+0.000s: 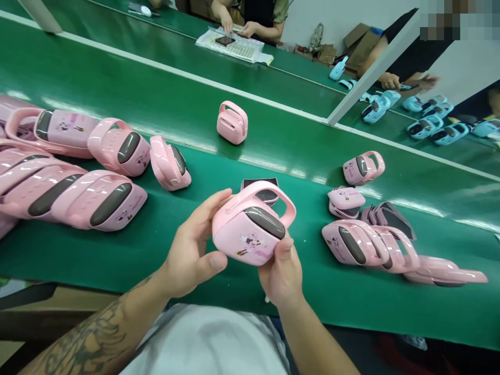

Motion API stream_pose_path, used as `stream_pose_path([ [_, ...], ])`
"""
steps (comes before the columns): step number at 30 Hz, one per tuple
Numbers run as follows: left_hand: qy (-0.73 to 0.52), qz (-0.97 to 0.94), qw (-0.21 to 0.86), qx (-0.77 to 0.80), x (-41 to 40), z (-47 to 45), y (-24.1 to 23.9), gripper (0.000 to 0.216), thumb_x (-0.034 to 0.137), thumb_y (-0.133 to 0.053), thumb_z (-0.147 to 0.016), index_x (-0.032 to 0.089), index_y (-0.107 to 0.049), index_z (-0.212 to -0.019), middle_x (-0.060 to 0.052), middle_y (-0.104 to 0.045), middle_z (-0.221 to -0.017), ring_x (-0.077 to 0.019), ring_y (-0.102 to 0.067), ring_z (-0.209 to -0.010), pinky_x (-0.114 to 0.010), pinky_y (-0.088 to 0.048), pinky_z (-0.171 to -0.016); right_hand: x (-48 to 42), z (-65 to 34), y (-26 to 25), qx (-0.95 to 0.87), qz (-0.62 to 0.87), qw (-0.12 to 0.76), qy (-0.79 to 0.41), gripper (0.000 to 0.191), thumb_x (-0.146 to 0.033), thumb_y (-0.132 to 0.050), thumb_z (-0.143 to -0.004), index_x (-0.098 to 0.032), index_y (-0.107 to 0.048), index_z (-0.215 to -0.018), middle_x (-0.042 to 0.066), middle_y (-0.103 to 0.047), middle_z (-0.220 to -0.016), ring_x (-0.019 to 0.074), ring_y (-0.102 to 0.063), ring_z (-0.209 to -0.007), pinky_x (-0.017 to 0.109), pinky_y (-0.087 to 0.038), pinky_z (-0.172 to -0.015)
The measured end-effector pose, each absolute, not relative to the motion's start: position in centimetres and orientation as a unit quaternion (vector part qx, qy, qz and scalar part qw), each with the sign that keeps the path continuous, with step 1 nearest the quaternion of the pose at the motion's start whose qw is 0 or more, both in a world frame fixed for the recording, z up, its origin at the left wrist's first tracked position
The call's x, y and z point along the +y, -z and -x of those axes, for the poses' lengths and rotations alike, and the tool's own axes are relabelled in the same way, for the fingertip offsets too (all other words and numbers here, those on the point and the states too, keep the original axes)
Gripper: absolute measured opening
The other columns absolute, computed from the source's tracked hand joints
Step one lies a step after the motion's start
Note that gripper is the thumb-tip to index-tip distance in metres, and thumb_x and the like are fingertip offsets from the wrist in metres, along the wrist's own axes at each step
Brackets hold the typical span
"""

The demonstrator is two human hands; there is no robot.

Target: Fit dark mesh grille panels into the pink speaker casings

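Both hands are closed on one pink case [250,229], held clear above the green belt [156,250]. My left hand [193,250] grips its left end: the thumb lies on the printed front face and the fingers curl over the top edge. My right hand [283,273] cups the lower right corner, thumb pressed just under the dark window [266,221]. The fingers beneath are hidden, so I cannot tell how far they wrap.

The case sits between the two palms, tilted with its front toward me and its handle [280,197] arching up and away on the far side.

Judgement: to handle this well, support should come from the ends and underside, with the thumbs off the glossy window and the cartoon print — both look likely to show smears.

Around the held case:
- just behind it, a small stack of dark panels [260,183] lies on the belt
- well beyond, one case [232,122] stands alone
- to its left, a row of pink cases [97,200] lies overlapped
- to its right, more pink cases [363,245] lie near another heap of dark panels [390,213]
- far beyond, other people's hands [234,26] rest by papers — blue cases [425,125] lie off to the right
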State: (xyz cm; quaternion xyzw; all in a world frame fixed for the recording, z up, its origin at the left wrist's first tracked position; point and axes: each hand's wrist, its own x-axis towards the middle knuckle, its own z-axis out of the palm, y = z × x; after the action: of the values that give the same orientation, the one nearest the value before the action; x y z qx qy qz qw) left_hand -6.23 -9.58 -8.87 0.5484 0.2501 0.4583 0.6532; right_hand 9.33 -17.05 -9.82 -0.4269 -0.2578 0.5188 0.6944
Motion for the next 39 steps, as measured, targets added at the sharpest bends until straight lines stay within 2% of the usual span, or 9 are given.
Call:
stream_pose_path([
  [4,-0.39,-0.575,0.635,0.339,-9.4,7.2,7.8,0.093,0.048,-0.099,-0.08,0.024,-0.061,-0.161,-0.015,-0.064,-0.163,-0.0415,-0.062,-0.149,-0.044,-0.055,-0.121,-18.2,-10.4,10.6,-0.343,0.455,0.671,-0.475,0.063,-0.064,-0.068,-0.103,-0.026,-0.061,-0.154,0.013,-0.064,-0.159,0.035,-0.06,-0.15,0.057,-0.047,-0.128],
  [11,-0.395,-0.551,0.65,0.343,-10.0,6.3,6.9,0.072,0.036,-0.094,-0.086,0.021,-0.071,-0.152,-0.012,-0.074,-0.15,-0.0392,-0.067,-0.142,-0.046,-0.054,-0.122,-18.2,-9.8,9.6,-0.382,0.465,0.653,-0.46,0.058,-0.06,-0.065,-0.106,-0.025,-0.06,-0.152,0.015,-0.069,-0.151,0.0349,-0.068,-0.14,0.052,-0.062,-0.112],
  [16,-0.416,-0.513,0.683,0.312,-10.0,6.3,7.1,0.068,0.028,-0.096,-0.083,0.024,-0.075,-0.148,-0.009,-0.08,-0.14,-0.0353,-0.072,-0.135,-0.038,-0.062,-0.111,-18.3,-10.3,9.7,-0.398,0.474,0.65,-0.442,0.053,-0.056,-0.064,-0.107,-0.025,-0.061,-0.15,0.015,-0.069,-0.15,0.0349,-0.07,-0.137,0.053,-0.062,-0.112],
  [20,-0.416,-0.502,0.694,0.305,-10.2,6.3,6.9,0.064,0.027,-0.095,-0.085,0.026,-0.076,-0.146,-0.008,-0.08,-0.14,-0.0325,-0.074,-0.129,-0.036,-0.063,-0.106,-18.8,-10.4,10.4,-0.395,0.487,0.654,-0.423,0.051,-0.054,-0.055,-0.111,-0.026,-0.059,-0.154,0.015,-0.069,-0.149,0.0347,-0.069,-0.138,0.058,-0.056,-0.118],
  [24,-0.403,-0.531,0.675,0.316,-10.5,6.3,6.6,0.067,0.032,-0.093,-0.087,0.028,-0.072,-0.151,-0.008,-0.077,-0.145,-0.0338,-0.07,-0.137,-0.038,-0.058,-0.114,-19.3,-10.1,11.2,-0.394,0.532,0.649,-0.376,0.06,-0.057,-0.054,-0.11,-0.026,-0.052,-0.161,0.017,-0.063,-0.158,0.037,-0.06,-0.149,0.061,-0.053,-0.121],
  [28,-0.386,-0.511,0.7,0.315,-10.8,6.1,6.9,0.071,0.033,-0.09,-0.089,0.028,-0.067,-0.156,-0.009,-0.073,-0.151,-0.0346,-0.068,-0.139,-0.042,-0.057,-0.116,-19.8,-10.1,11.5,-0.38,0.55,0.645,-0.37,0.061,-0.055,-0.054,-0.111,-0.026,-0.048,-0.164,0.019,-0.056,-0.166,0.0382,-0.057,-0.153,0.062,-0.056,-0.118],
  [31,-0.38,-0.481,0.732,0.298,-10.7,6.2,7.2,0.071,0.032,-0.093,-0.087,0.027,-0.069,-0.154,-0.01,-0.073,-0.151,-0.0363,-0.067,-0.142,-0.046,-0.056,-0.119,-20.2,-10.2,11.3,-0.374,0.54,0.644,-0.392,0.059,-0.052,-0.055,-0.111,-0.027,-0.047,-0.164,0.019,-0.053,-0.169,0.0392,-0.058,-0.153,0.062,-0.059,-0.115],
  [34,-0.383,-0.457,0.75,0.287,-10.6,6.3,7.3,0.072,0.028,-0.097,-0.082,0.026,-0.073,-0.15,-0.011,-0.074,-0.151,-0.038,-0.066,-0.144,-0.049,-0.055,-0.121,-20.4,-10.3,10.9,-0.375,0.541,0.646,-0.385,0.058,-0.052,-0.055,-0.11,-0.027,-0.049,-0.162,0.019,-0.055,-0.168,0.0396,-0.062,-0.149,0.06,-0.064,-0.109],
  [39,-0.393,-0.443,0.757,0.276,-10.4,6.3,7.4,0.071,0.023,-0.101,-0.075,0.028,-0.079,-0.143,-0.011,-0.078,-0.145,-0.0369,-0.071,-0.137,-0.048,-0.059,-0.116,-20.6,-10.3,10.1,-0.369,0.535,0.669,-0.36,0.055,-0.05,-0.063,-0.108,-0.029,-0.056,-0.159,0.018,-0.061,-0.163,0.0379,-0.068,-0.143,0.057,-0.067,-0.102],
])
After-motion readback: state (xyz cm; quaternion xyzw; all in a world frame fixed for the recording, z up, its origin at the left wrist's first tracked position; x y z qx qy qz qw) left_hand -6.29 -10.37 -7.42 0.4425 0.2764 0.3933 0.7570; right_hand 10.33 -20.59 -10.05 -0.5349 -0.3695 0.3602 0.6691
